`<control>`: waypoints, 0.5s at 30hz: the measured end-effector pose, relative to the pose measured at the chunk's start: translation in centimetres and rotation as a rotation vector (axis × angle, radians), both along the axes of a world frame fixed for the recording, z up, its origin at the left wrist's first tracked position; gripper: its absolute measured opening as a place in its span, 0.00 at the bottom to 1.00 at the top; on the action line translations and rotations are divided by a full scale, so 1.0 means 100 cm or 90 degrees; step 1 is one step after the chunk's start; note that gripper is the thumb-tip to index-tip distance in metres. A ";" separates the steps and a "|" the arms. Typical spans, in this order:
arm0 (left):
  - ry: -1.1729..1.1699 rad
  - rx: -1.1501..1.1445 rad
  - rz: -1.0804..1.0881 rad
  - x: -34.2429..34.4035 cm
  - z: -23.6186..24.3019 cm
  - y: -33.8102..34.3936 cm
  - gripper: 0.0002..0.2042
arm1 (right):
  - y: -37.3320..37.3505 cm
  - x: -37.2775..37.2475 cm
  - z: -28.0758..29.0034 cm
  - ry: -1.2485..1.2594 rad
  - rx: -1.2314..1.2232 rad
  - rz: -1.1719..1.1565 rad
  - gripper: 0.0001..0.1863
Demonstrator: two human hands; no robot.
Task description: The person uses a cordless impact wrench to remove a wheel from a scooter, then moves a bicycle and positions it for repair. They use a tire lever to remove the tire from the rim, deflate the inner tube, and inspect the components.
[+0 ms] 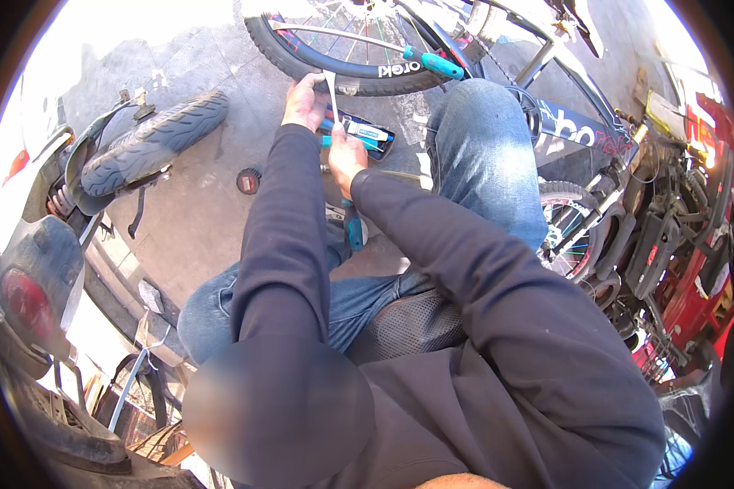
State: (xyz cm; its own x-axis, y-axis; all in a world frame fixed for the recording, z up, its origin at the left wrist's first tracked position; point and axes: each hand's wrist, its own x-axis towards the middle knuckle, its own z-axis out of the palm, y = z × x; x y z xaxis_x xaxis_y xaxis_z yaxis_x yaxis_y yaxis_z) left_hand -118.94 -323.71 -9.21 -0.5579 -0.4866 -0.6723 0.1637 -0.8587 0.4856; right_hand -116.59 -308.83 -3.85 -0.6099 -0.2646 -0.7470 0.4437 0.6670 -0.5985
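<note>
The left hand (304,102) pinches a thin white strip (333,96) at 12 o'clock, just under the bicycle tyre (334,72); the right hand (347,155) grips a small blue tube (365,133) beside it. Squeezing carelessly could smear paste, or the strip could slip from the fingers

One head-worn fisheye view looks steeply down from close above the person's own arms and knees onto the paved floor (196,220); its edges curve.
</note>
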 end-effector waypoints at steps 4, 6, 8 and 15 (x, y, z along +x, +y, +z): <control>0.003 0.030 0.037 0.022 -0.027 -0.017 0.12 | -0.016 -0.061 0.126 -0.364 -0.207 -0.014 0.27; 0.035 0.065 -0.005 0.024 -0.018 -0.018 0.11 | -0.031 -0.111 0.156 -0.302 -0.267 0.082 0.36; 0.042 0.053 0.049 0.012 0.000 -0.008 0.11 | -0.033 -0.179 0.132 -0.558 -0.486 0.061 0.16; 0.023 0.059 0.128 -0.014 0.055 0.029 0.29 | -0.085 -0.239 0.129 -0.230 -0.462 0.127 0.34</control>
State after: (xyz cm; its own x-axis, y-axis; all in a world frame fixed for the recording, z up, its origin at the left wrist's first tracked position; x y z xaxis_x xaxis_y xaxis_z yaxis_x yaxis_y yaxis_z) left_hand -120.36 -320.77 -3.73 -0.4804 -0.5278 -0.7005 0.3525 -0.8475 0.3968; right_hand -140.50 -317.29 9.04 -0.2566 -0.8330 -0.4902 0.6056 0.2567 -0.7532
